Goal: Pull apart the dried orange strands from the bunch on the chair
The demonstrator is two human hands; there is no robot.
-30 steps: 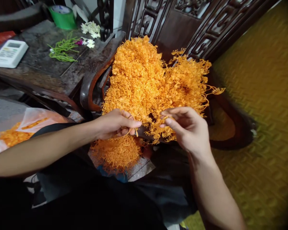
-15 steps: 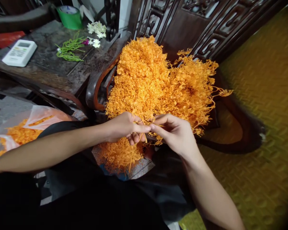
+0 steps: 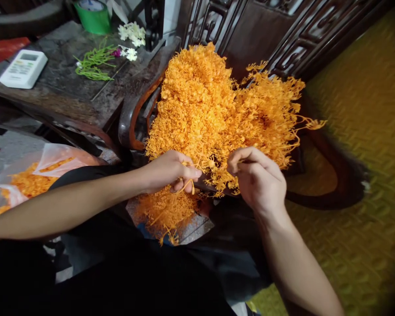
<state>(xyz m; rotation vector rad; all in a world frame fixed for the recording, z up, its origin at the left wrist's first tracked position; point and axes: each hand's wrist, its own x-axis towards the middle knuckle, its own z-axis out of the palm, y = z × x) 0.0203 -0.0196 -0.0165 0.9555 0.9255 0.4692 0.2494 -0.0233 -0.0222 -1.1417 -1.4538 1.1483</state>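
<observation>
A big heap of orange, frilly, thread-like strands with small flower-shaped ends (image 3: 200,105) lies on a dark wooden chair. In front of it, my left hand (image 3: 176,171) is closed on an orange strand (image 3: 192,186), whose loop hangs below the fingers. To its right, apart from it, my right hand (image 3: 258,177) is curled with thumb and fingers pinched together; whatever they hold is hidden. Below my left hand, a smaller orange bunch (image 3: 169,210) sits lower down, near the floor.
A dark table (image 3: 62,96) at the left bears a white remote control (image 3: 23,68), green tape (image 3: 94,17), green stems (image 3: 95,63) and white flowers (image 3: 131,34). A plastic bag (image 3: 62,153) with orange pieces stands at lower left. The chair's curved armrest (image 3: 128,118) borders the heap.
My right hand has parted from my left and moved to the right. My left hand has shifted slightly left, keeping its strand. The view has tilted a little.
</observation>
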